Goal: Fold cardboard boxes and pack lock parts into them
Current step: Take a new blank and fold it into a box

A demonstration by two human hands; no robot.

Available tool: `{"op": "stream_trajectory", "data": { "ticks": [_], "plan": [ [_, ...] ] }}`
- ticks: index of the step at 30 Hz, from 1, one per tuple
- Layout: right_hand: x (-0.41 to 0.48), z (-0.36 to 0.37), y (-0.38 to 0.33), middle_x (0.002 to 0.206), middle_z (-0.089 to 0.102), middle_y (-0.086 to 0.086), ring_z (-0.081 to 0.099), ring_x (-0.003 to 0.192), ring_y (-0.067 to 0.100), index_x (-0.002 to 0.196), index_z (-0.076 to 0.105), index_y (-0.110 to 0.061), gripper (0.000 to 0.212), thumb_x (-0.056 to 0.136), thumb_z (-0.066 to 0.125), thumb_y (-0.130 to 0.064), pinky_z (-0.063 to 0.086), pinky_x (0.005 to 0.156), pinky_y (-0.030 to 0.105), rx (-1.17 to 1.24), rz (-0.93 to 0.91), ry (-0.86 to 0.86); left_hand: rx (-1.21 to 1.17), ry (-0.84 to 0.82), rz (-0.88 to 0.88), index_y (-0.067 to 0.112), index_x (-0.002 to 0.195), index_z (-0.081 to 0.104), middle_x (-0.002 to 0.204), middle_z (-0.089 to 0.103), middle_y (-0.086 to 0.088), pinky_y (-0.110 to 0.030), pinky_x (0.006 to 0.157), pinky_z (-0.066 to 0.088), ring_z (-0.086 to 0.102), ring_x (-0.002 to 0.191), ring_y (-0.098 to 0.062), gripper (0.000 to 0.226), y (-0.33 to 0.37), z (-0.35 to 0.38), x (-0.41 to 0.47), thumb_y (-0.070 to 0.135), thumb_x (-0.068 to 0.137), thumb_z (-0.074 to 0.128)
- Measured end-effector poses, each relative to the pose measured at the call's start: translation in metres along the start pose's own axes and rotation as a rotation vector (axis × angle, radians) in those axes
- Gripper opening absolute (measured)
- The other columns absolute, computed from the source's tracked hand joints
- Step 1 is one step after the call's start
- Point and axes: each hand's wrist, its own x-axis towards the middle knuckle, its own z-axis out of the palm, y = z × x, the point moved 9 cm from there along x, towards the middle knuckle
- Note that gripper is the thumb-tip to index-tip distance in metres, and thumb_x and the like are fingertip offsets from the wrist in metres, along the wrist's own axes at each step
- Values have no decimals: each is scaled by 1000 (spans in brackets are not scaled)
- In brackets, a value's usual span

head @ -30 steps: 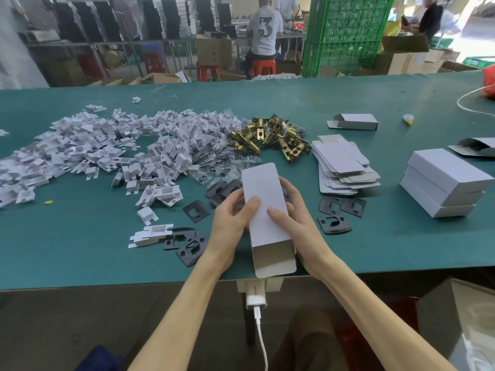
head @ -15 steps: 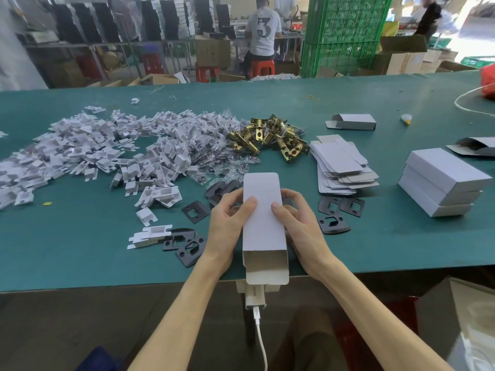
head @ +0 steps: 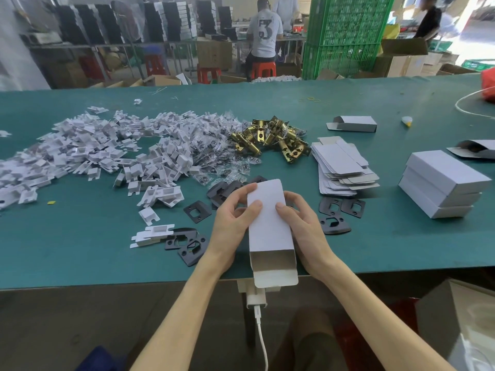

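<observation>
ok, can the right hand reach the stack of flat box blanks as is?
Probably, once freed: the right hand and left hand both hold the open box. The stack of flat blanks lies just right of it, only flat black plates between.

Both forearms are bare along the whole length that shows, from below the near edge of the green table to above it. Over the table, the left hand and the right hand are bare too, with slim fingers and short thumbnails. Below the table's near edge, under the right forearm, shows a leg in dark brown trousers.
</observation>
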Motion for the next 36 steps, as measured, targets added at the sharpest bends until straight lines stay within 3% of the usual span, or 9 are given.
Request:
{"op": "stream_trajectory", "data": {
  "ticks": [6, 13, 17, 22, 26, 27, 31, 34, 36],
  "plan": [
    [0, 1, 0, 104, 74, 14, 73, 90, 29, 124, 59, -21, 25, 100, 63, -25, 61, 78, 43, -20, -14, -22, -23, 21, -19, 22, 129, 68, 124, 65, -24, -54, 90, 57, 67, 95, -24, 33, 0, -2, -1, 15, 97, 72],
    [-1, 2, -3, 104, 73, 19, 71, 88, 33, 127, 59, -18, 29, 99, 64, -22, 59, 79, 48, -33, -30, -29, 123, -67, 10, 26, 132, 61, 127, 67, -4, -44, 88, 61, 68, 113, -26, 49, -3, 10, 0, 44, 88, 72],
    [-2, 1, -2, 104, 73, 20, 71, 86, 31, 128, 57, -13, 32, 99, 65, -20, 59, 76, 45, -46, -23, -13, 113, -48, 1, 24, 123, 66, 117, 71, -6, -31, 75, 59, 71, 102, -21, 42, -6, 5, 2, 44, 87, 73],
    [-2, 2, -1, 101, 75, 13, 73, 84, 27, 128, 55, -15, 35, 97, 69, -22, 61, 72, 40, -90, -23, 0, 85, -10, 7, 20, 114, 68, 102, 74, -6, -29, 65, 57, 71, 86, -16, 32, -7, 0, 3, 40, 90, 74],
    [-1, -1, 1, 96, 75, 7, 73, 83, 25, 125, 53, -15, 38, 94, 72, -26, 60, 67, 36, -61, -5, 31, 198, -21, 22, 23, 112, 68, 137, 58, 3, -36, 81, 60, 70, 106, -17, 27, -6, 4, 5, 44, 95, 70],
    [-1, -1, 1, 96, 75, 7, 74, 84, 25, 124, 53, -15, 38, 93, 73, -27, 60, 66, 35, -56, -4, 34, 196, -23, 18, 22, 111, 68, 137, 58, 5, -35, 81, 60, 70, 105, -15, 24, -6, 4, 5, 42, 97, 69],
    [-2, 0, 2, 104, 75, 10, 74, 89, 27, 123, 52, -15, 43, 91, 74, -31, 61, 71, 40, -64, -2, 32, 156, -36, 11, 17, 109, 67, 99, 71, -2, -25, 63, 55, 68, 83, -11, 19, -6, 3, 3, 34, 101, 68],
    [-1, -1, 3, 107, 74, 11, 74, 91, 27, 125, 48, -15, 55, 84, 75, -40, 60, 73, 41, -51, 19, 49, 109, -27, 21, 17, 114, 69, 103, 73, -6, -28, 65, 57, 70, 85, -13, 19, -3, 3, 2, 31, 101, 67],
    [-1, 2, 2, 104, 76, 3, 73, 92, 22, 128, 49, -18, 57, 84, 70, -49, 60, 74, 35, -95, 28, 39, 43, 17, 18, 17, 118, 67, 110, 73, -11, -34, 71, 60, 71, 90, -19, 24, -3, -1, 1, 33, 100, 66]
  ]
}}
